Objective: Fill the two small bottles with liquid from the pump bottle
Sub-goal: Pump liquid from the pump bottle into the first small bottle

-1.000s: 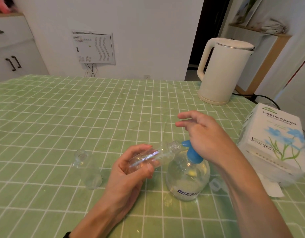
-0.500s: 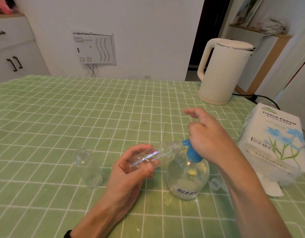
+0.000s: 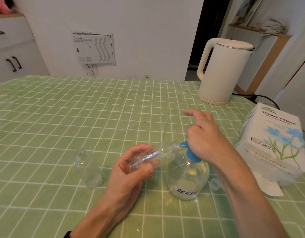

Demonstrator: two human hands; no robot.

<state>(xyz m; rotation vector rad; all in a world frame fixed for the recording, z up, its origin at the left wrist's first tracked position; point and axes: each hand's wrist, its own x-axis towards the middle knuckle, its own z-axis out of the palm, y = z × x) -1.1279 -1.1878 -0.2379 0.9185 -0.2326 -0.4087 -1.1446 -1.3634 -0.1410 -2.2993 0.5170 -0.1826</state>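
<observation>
Left hand (image 3: 131, 170): fingers and thumb curled round small bottle (image 3: 153, 156), which is held tilted, its threaded mouth at the spout of the blue pump head (image 3: 189, 152).
Pump bottle (image 3: 187, 179): clear, upright on the green checked tablecloth (image 3: 45, 117), just right of the left hand.
Right hand (image 3: 205, 136): laid over the blue pump head, fingers bent, index finger raised; whether it grips cannot be told.
Second small bottle (image 3: 87, 169): uncapped, upright, left of the left hand, untouched.
Tissue pack (image 3: 275, 134): right edge.
Kettle (image 3: 222, 71): cream, far right.
</observation>
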